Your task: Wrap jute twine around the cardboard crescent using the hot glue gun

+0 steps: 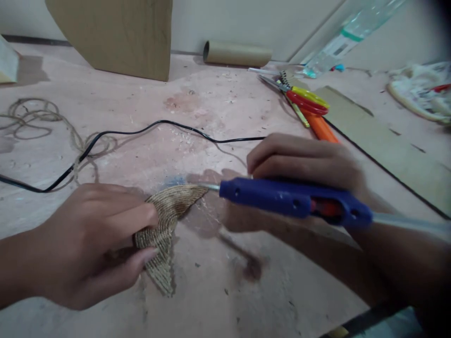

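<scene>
My left hand (102,239) grips a curved piece covered in rows of twine (160,234) between thumb and fingers, just above the work surface. In my right hand (303,162) is a blue hot glue gun (268,196), its fingers curled around the far side, where the handle is hidden. A clear glue stick (405,220) sticks out of the gun's back end. The metal nozzle meets or nearly meets the right tip of the twine-covered piece; I cannot tell whether they touch. Thin glue strands show near the tip.
A black cord (162,122) crosses the surface, beside loose twine (38,115) at left. Cardboard (134,37) and a cardboard tube (237,53) stand at the back. Scissors (306,101), an orange-handled tool (322,126), a plastic bottle (347,40) and a cardboard strip (387,145) lie at right.
</scene>
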A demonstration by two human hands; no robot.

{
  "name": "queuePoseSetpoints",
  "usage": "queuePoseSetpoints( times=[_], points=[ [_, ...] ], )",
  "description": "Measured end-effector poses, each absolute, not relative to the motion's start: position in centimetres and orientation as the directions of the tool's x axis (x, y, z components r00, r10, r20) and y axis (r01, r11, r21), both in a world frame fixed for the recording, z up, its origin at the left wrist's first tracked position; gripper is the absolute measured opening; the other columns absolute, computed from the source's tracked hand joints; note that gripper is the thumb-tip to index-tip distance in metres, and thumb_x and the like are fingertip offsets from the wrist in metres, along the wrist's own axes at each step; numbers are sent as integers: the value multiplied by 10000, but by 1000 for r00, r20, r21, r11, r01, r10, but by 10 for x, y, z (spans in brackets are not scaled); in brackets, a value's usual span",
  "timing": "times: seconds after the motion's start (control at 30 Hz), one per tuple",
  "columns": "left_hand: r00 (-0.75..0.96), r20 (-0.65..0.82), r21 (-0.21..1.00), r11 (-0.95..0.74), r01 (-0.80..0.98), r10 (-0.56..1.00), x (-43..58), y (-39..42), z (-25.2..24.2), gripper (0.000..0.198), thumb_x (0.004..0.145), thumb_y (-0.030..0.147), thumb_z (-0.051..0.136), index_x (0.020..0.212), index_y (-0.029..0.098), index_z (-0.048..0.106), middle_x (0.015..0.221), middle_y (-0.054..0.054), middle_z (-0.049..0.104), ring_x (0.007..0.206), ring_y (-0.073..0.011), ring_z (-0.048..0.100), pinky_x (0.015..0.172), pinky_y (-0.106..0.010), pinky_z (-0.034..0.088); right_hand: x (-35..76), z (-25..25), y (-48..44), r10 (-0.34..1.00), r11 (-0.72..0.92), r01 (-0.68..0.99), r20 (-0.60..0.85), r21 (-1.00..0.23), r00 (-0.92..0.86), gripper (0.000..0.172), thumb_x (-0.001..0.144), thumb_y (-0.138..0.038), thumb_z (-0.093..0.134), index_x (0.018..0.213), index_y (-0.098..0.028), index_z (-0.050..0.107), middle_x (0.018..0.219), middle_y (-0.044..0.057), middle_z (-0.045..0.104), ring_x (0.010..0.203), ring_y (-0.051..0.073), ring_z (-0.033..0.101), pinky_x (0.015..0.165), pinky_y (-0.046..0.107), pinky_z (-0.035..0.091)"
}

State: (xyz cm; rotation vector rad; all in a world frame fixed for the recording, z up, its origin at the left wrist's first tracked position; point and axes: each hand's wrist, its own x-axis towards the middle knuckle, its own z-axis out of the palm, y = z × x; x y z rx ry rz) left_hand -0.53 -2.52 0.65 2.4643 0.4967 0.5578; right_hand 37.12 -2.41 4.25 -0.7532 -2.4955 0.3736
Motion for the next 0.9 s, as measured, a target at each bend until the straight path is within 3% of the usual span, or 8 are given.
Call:
queuePoseSetpoints(
  times=[0.07,0.2,0.3,0.53,0.73,0.9],
  points=[
    [843,269,588,-773,239,465,-6,-22,7,77,1121,282,563,1178,290,615,792,7,700,623,-204,605,563,-389,439,361,39,-34,574,809,428,382,-403,-725,401,1286,-543,458,1097,-226,615,1031,44,676,833,147,644,723,302,512],
    [862,229,549,-791,269,452,-6,-20,5,190,1106,270,574,1272,298,661,857,-3,765,645,-213,681,580,-387,497,347,27,-46,494,869,419,394,-263,-775,300,1308,-312,383,1095,-224,574,969,30,700,780,135,653,668,276,482],
    [866,232,551,-794,258,443,-6,-20,2,187,1089,237,585,1245,304,664,881,-18,782,667,-220,701,600,-378,518,345,21,-48,497,868,455,339,-201,-799,250,1300,-275,402,1107,-226,554,975,32,729,778,147,686,691,280,515],
    [864,240,561,-790,248,442,-5,-21,3,196,1079,205,581,1236,300,649,878,-15,784,679,-221,705,594,-383,520,346,20,-48,535,843,478,288,-248,-795,235,1291,-282,450,1086,-230,551,971,32,727,770,147,662,681,279,497],
    [866,237,550,-795,254,441,-5,-21,3,266,1077,200,582,1306,306,665,869,-3,778,655,-214,686,583,-381,512,346,8,-44,509,860,431,380,-274,-772,268,1290,-287,415,1064,-240,550,910,5,672,682,135,554,594,280,408],
    [863,244,556,-793,249,442,-4,-21,3,231,1072,198,579,1250,315,670,854,-2,782,650,-215,681,589,-391,526,347,4,-43,520,852,435,379,-291,-765,269,1274,-272,404,1052,-244,554,900,10,675,681,141,574,602,293,419]
  ],
)
